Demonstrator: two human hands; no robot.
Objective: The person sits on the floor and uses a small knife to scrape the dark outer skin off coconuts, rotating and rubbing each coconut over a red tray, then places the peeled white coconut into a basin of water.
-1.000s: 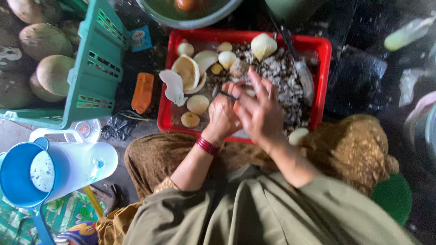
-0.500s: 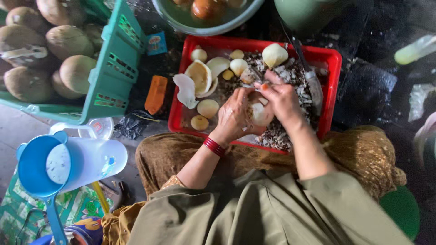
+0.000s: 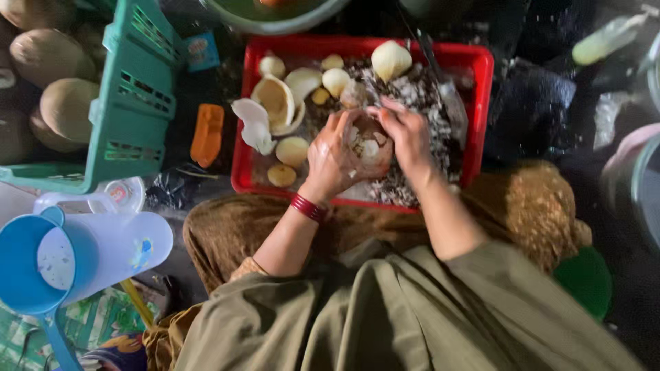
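While both hands worked over the red tray point(image 3: 481, 103), they cupped a brown coconut piece point(image 3: 370, 141) between them: left hand point(image 3: 335, 154) wrapped round its near-left side, right hand point(image 3: 409, 134) closed over its right side, fingers curled onto the shell. White flecks showed on the piece where the hands left it uncovered. It sat just above the tray's middle, over a heap of grey-white shavings point(image 3: 419, 93) that filled the tray's right half. A red bangle point(image 3: 307, 207) ringed the left wrist. Left half of the tray held pale peeled pieces: a hollow half shell point(image 3: 275, 102), a small round one point(image 3: 272, 66), another round one point(image 3: 292, 151) and a smaller one point(image 3: 282, 176) near the front wall. A large pale piece point(image 3: 390, 60) lay at the back wall. A white curl of flesh point(image 3: 254, 124) hung over the tray's left rim. Just left of the tray lay an orange object point(image 3: 207, 135) on the floor. Further left stood a green crate point(image 3: 130, 103) with whole husked coconuts point(image 3: 65, 106) inside. Near-left: a blue scoop point(image 3: 31, 268) touching a white jug point(image 3: 113, 251). A green basin point(image 3: 275, 12) sat beyond the tray's back wall.
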